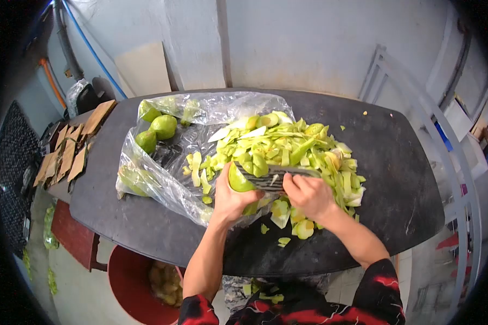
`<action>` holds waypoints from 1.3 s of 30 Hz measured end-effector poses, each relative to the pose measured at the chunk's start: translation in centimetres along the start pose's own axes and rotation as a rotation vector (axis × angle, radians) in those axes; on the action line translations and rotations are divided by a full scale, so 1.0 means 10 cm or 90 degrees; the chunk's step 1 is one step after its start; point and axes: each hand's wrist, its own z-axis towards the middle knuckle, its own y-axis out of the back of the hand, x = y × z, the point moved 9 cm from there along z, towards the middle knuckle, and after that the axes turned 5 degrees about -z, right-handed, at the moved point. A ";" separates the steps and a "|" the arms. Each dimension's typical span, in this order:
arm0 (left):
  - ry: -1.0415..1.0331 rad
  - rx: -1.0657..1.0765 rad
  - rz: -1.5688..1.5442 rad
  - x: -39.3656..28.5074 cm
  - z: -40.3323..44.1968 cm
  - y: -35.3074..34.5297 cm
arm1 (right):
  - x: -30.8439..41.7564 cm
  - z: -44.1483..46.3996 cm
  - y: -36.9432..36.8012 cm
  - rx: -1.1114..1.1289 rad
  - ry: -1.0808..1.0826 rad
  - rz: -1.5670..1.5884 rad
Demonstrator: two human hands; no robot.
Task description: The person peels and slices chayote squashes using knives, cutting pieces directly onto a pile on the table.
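Note:
My left hand [230, 199] is wrapped round a green fruit [240, 179] over the middle of the table. My right hand [309, 196] grips a dark flat blade-like tool [271, 180], which reaches left to the fruit's cut side. Behind and to the right of my hands lies a large heap of pale green slices and peels [293, 142]. Whole green fruits [164, 127] sit in a clear plastic bag [173, 196] spread at the left. A few loose pieces [283, 241] lie near the front edge.
The dark table [396, 162] has a rounded front edge. Below it at the left stands a red bucket [122, 281] with pale pieces inside. Cardboard pieces [70, 151] lie at the far left. A grey metal frame [461, 189] stands at the right, and a wall rises behind.

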 end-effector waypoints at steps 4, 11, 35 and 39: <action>0.032 0.023 -0.042 -0.08 -0.04 -0.07 | -0.09 -0.04 -0.02 0.015 0.002 -0.002; 0.008 0.067 -0.070 0.02 -0.06 -0.12 | -0.64 -0.22 -0.23 0.147 -0.173 0.042; 0.248 -0.181 -0.633 0.74 0.03 0.18 | -0.44 -0.12 0.02 0.058 -0.183 0.144; 0.204 -0.151 -0.701 0.46 0.00 0.15 | -0.25 -0.08 0.06 0.010 -0.119 0.115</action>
